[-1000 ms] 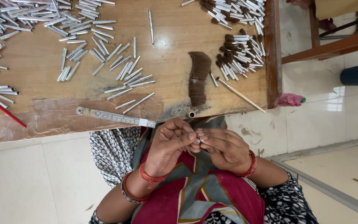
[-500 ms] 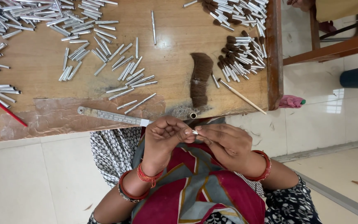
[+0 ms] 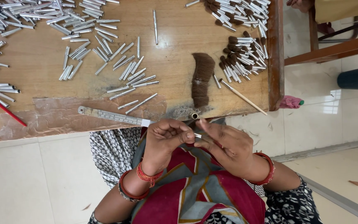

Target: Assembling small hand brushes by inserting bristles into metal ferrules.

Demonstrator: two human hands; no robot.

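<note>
Looking down on a worn wooden counter [image 3: 42, 120] filling the 10 to 12 o'clock area, its near edge scuffed and paler. Showing pale glossy floor tiles [image 3: 34, 182] at 7 o'clock and again at 3 o'clock, reflecting bright window light [image 3: 331, 107]. Catching brown wooden furniture rails [image 3: 332, 50] crossing at 2 o'clock, a dark teal round container [image 3: 349, 78] at 3 o'clock, and a pink cloth [image 3: 290, 102] lying just beside the counter's raised right rim [image 3: 275, 54].

left hand [image 3: 166, 139] and right hand [image 3: 224, 145] pinching small metal tube [image 3: 197, 135], wooden table [image 3: 42, 116] edge above
</note>
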